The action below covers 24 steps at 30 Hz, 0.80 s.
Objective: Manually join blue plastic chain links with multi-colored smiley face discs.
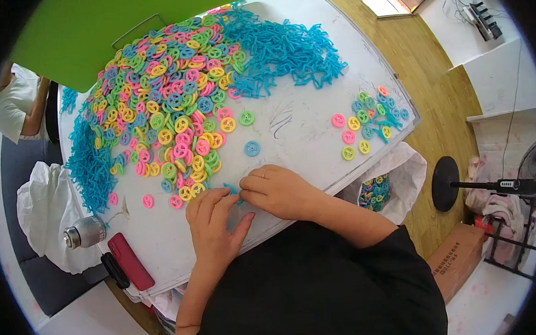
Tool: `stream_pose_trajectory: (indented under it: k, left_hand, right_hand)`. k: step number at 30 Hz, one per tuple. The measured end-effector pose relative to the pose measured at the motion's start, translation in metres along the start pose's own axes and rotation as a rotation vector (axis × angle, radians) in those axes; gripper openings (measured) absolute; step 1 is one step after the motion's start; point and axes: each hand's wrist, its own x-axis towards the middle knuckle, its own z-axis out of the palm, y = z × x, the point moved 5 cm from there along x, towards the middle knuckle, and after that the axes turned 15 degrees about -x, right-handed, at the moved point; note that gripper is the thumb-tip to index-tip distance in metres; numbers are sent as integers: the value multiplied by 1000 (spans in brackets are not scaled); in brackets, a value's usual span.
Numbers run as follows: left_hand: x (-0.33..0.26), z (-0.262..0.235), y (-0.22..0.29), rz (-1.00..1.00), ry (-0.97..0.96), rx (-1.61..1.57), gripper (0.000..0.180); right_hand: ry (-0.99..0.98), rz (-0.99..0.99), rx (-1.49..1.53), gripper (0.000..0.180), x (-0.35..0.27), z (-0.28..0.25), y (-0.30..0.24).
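Observation:
My left hand (pixel 213 222) and my right hand (pixel 278 190) meet at the near edge of a white table (pixel 302 120). Together they pinch a small blue plastic piece (pixel 231 188) between their fingertips. Just beyond the hands lies a big heap of round plastic rings (pixel 170 97) in pink, yellow, green and blue. A single blue ring (pixel 252 148) rests apart, close to my right hand. Heaps of thin blue plastic pieces (pixel 286 48) lie at the far side, and more blue pieces (pixel 89 162) along the left edge.
A smaller group of rings (pixel 368 120) sits at the table's right end. A white bag holding rings (pixel 378 189) hangs below that edge. A red phone (pixel 130 259) and a metal bottle (pixel 84 231) lie at the left. A green board (pixel 97 31) covers the far corner. Another person (pixel 19 105) sits at left.

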Motion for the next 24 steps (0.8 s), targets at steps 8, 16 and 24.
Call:
stream_pose_trajectory:
  k: [8, 16, 24]
  left_hand:
    - [-8, 4, -19, -244, 76, -458, 33]
    - [0, 1, -10, -474, 9, -465, 20]
    - [-2, 2, -19, -244, 35, -492, 14]
  right_hand:
    - [25, 260, 314, 15, 1, -31, -15]
    - [60, 378, 518, 12, -5, -31, -8]
    - [311, 566, -196, 40, -17, -35, 35]
